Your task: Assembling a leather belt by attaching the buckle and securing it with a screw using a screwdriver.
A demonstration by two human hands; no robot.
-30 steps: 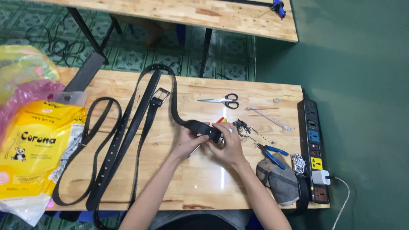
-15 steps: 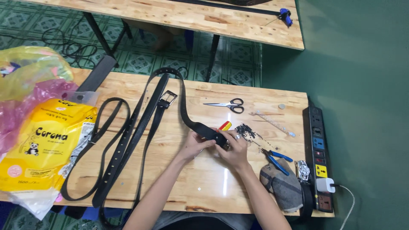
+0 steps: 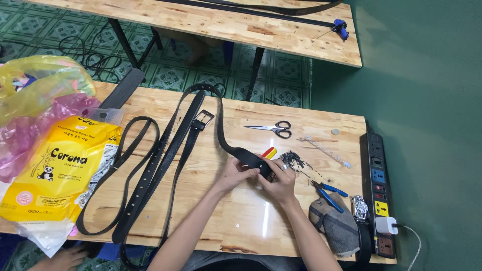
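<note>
Both of my hands meet at one end of a black leather belt [image 3: 228,145] near the middle of the wooden table [image 3: 241,226]. My left hand [image 3: 236,174] grips the strap from below. My right hand [image 3: 279,181] pinches the belt's end, where a small metal part shows. The strap curves away from my hands up to the table's far edge. Other black belts [image 3: 150,170] lie in long loops to the left, one with a silver buckle [image 3: 203,118].
Scissors [image 3: 273,129], a red-and-yellow item [image 3: 269,152], a pile of small metal pieces [image 3: 295,160], blue-handled pliers [image 3: 329,193], a grey cloth [image 3: 335,223] and a black power strip [image 3: 377,190] lie right. A yellow packet [image 3: 57,170] and plastic bags [image 3: 35,105] sit left. Another table [image 3: 226,22] stands beyond.
My hands stay on the belt's end with only slight finger shifts. The camera has tilted, so the table sits lower in view.
</note>
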